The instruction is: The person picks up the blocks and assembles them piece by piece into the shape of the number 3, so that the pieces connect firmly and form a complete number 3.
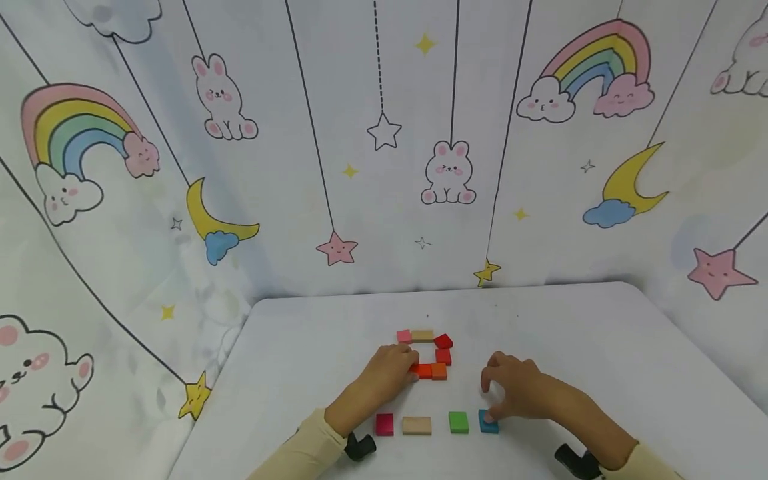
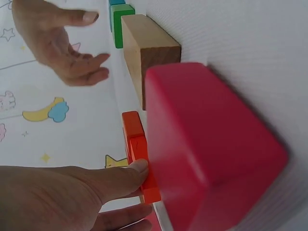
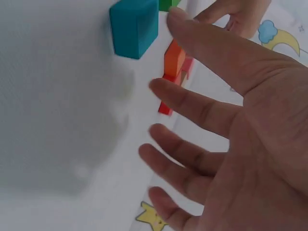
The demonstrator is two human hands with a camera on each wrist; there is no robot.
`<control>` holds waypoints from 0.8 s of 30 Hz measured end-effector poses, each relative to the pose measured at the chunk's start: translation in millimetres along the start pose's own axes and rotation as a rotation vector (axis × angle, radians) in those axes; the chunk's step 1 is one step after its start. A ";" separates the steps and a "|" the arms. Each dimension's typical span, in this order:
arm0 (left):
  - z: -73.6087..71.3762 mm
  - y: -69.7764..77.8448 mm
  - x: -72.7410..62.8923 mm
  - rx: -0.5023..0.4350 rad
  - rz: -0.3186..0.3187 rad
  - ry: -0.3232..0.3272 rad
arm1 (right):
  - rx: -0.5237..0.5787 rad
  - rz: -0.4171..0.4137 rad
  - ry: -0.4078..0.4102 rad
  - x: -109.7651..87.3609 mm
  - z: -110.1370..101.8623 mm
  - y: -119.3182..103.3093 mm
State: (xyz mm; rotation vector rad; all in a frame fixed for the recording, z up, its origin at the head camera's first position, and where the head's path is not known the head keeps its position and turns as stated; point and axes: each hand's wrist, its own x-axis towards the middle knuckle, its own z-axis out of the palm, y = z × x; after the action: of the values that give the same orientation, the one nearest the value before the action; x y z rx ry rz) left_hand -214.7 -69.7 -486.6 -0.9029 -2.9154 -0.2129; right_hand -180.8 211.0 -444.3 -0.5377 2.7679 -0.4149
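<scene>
My left hand (image 1: 387, 373) pinches an orange-red block (image 2: 145, 168) between thumb and fingers. This block is the left end of the lower side of an angular outline of blocks. Beside it lies an orange block (image 1: 440, 371), then a red block (image 1: 443, 357) and a darker red angular block (image 1: 444, 341) above. A wooden block (image 1: 423, 336) and a pink block (image 1: 403, 337) form the top. My right hand (image 1: 522, 387) hovers with spread, relaxed fingers and holds nothing. Its thumb is over the blue block (image 3: 132, 29), apart from it in the right wrist view.
Nearer me, a crimson block (image 1: 385, 425), another wooden block (image 1: 417, 425), a green block (image 1: 459, 422) and the blue one lie in a spaced row. The white table (image 1: 300, 347) ends at a patterned backdrop (image 1: 396, 200). Black devices (image 1: 360, 447) sit at both wrists.
</scene>
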 end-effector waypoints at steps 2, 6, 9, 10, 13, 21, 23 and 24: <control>0.0 -0.5 -0.9 0.004 0.008 0.010 | -0.006 -0.011 -0.006 -5.5 3.2 -1.9; 0.0 -0.2 -2.3 -0.002 0.016 0.017 | -0.008 -0.019 -0.006 -10.8 9.5 -3.0; 0.5 -0.5 -2.5 -0.010 0.011 0.017 | -0.030 -0.009 0.013 -9.0 12.5 -3.5; 0.8 -0.9 -2.5 -0.010 0.011 0.018 | -0.039 -0.007 0.025 -7.7 12.9 -3.8; 0.9 -1.1 -2.6 -0.008 0.010 0.017 | -0.056 -0.005 0.064 -2.9 14.3 -4.7; -0.5 -1.4 -2.1 -0.014 0.008 0.011 | -0.054 0.000 0.141 12.7 21.8 -8.8; -1.0 -1.5 -2.3 -0.011 0.009 0.016 | -0.051 -0.004 0.153 16.1 23.6 -12.4; -1.2 -1.4 -2.3 -0.013 0.009 0.018 | -0.051 -0.006 0.160 17.8 24.9 -14.2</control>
State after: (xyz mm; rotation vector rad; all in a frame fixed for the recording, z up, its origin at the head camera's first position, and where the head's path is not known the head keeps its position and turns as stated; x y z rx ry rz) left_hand -213.6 -72.4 -485.8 -0.9107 -2.8959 -0.2379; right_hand -183.9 185.7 -466.4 -0.5472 2.9383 -0.4058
